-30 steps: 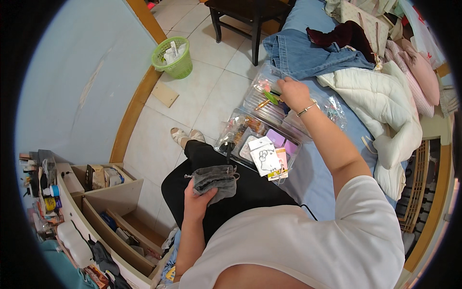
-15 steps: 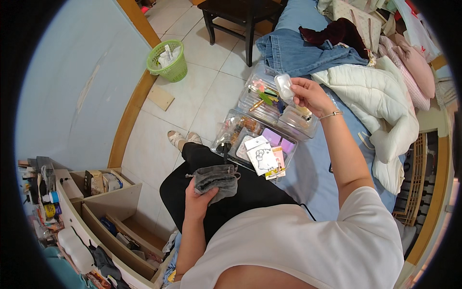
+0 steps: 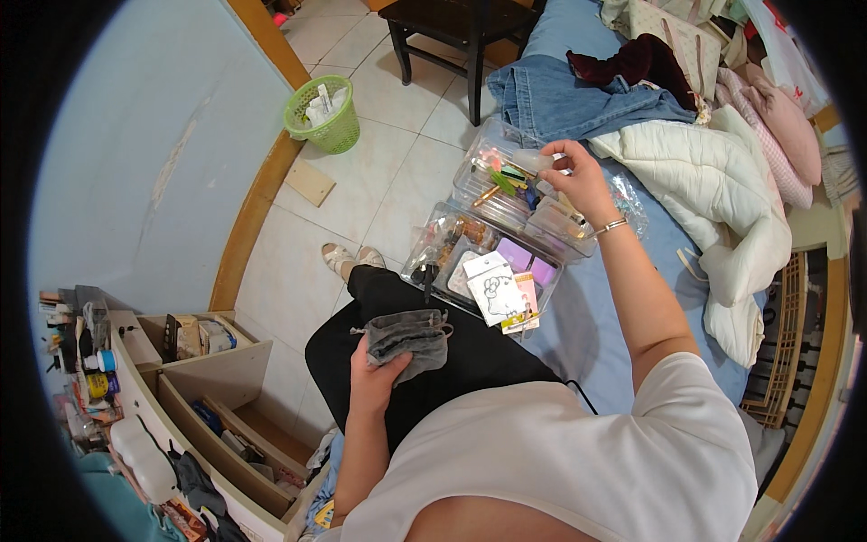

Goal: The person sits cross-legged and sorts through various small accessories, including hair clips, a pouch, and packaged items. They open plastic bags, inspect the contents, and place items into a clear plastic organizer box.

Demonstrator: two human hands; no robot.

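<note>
My left hand (image 3: pixel 372 379) is closed around a soft grey drawstring pouch (image 3: pixel 408 339), held over my black-trousered lap with its gathered mouth facing up. My right hand (image 3: pixel 582 185) is stretched out over a clear plastic organizer box (image 3: pixel 470 191). At its curled fingertips is a small translucent white plastic case (image 3: pixel 533 161), partly covered by the fingers. Inside the organizer lie slim pens or tubes and a green leaf-shaped piece (image 3: pixel 503 182). A second clear box (image 3: pixel 422 230) sits nearer me, holding a purple case (image 3: pixel 528 260) and a white card with a line drawing (image 3: pixel 492 289).
Both boxes rest at the edge of a blue-sheeted bed (image 3: pixel 587 316). Jeans (image 3: pixel 569 104) and a white quilt (image 3: pixel 695 172) lie beyond. On the tiled floor stand a green basket (image 3: pixel 334 131) and a dark chair (image 3: pixel 452 27). Open drawers (image 3: pixel 212 370) are at my left.
My right hand has lowered the white case from raised and upright to nearly flat over the far organizer box. My left hand still holds the grey pouch in about the same place.
</note>
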